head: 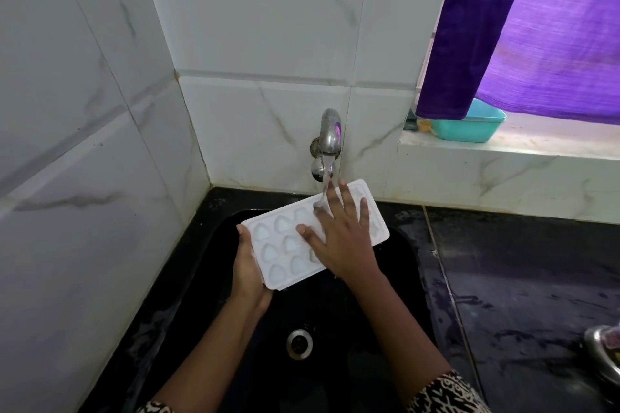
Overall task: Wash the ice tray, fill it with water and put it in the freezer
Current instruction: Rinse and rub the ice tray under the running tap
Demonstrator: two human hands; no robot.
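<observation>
A white ice tray [281,245] with several rounded pockets is held level over the black sink [402,265]. My left hand [250,275] grips its near left end from underneath, thumb on the rim. Spread flat across the tray's right half lies my right hand [339,231], fingers straight. A steel tap [330,134] on the tiled wall runs water onto the tray just beside my right fingers.
The sink drain [299,342] sits below my arms. Wet black counter [520,278] extends to the right, with a steel vessel [604,355] at its right edge. A teal basin [469,126] stands on the window ledge under a purple curtain [523,30]. White tiled walls close the left and back.
</observation>
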